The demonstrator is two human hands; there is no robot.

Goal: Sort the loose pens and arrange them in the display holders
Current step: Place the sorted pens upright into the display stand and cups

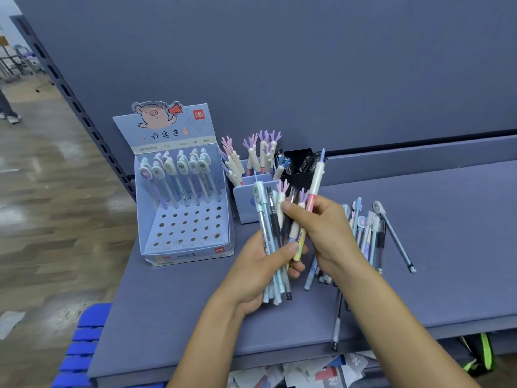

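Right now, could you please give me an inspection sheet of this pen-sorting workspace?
Surface: blue-grey shelf, bearing holders and pens.
Job's things: pig display box, pens at the back, front holes empty; blue holder with antler-topped pens; black holder with clear pens; loose pens piled at right.
Clutter: one stray pen overhanging the shelf's front edge.
Hands: left hand grips a pen bundle; right hand pinches a pink-and-white pen standing out of it.
Cables: nothing seen.
Surroundings: blue crate, scattered papers and a green-trimmed bag below; wood floor at left.
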